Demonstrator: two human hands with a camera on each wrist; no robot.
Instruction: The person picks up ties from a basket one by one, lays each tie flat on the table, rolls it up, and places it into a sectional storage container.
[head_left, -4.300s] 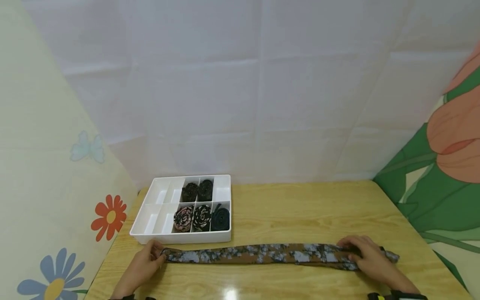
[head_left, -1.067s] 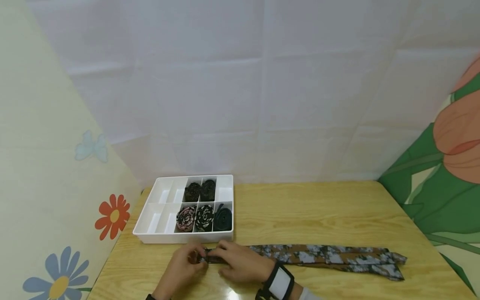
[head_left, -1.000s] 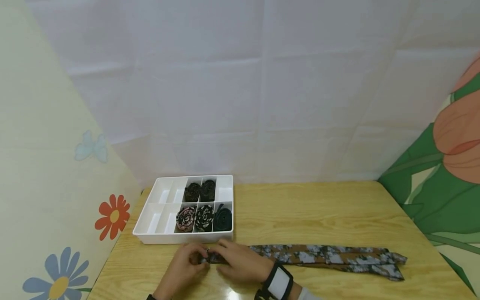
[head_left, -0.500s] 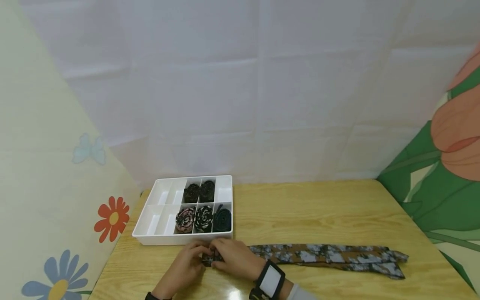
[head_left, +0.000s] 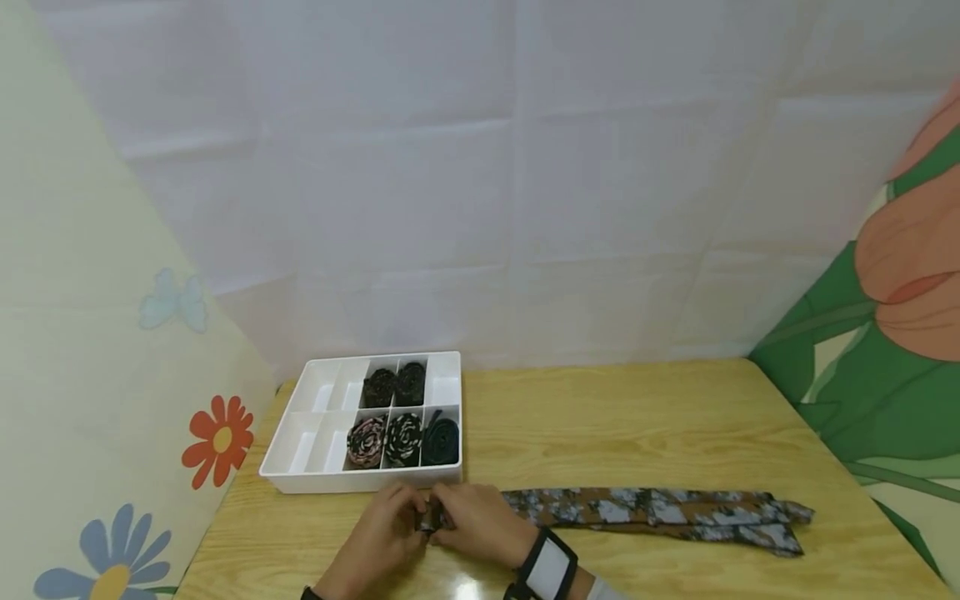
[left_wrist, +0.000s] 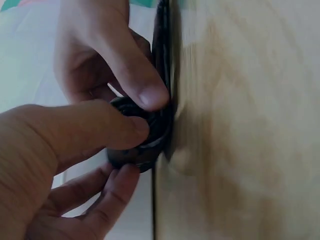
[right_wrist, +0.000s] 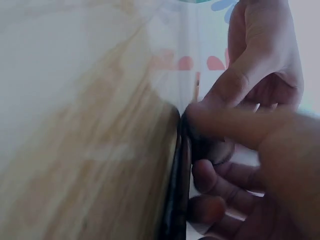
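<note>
A brown necktie [head_left: 615, 508] with grey-blue flowers lies lengthwise on the table, its wide end to the right. At its left end the tie is wound into a small roll [head_left: 430, 515], mostly hidden by fingers in the head view. My left hand [head_left: 382, 533] pinches the roll from the left. From the other side my right hand [head_left: 483, 521] holds it, fingertips close to the left ones. The left wrist view shows the roll's coiled side [left_wrist: 131, 156] under my left thumb, with the right thumb at the strip leaving it.
Just behind the hands stands a white divided tray [head_left: 360, 482]. Several rolled neckties [head_left: 403, 439] sit in its compartments; others hold nothing. A white sheet [head_left: 600, 208] hangs behind the wooden table [head_left: 600, 433].
Earlier my hands were apart, one near each end of the tie. My right hand then came to the left end, and both have rolled that end up, shifting slightly right.
</note>
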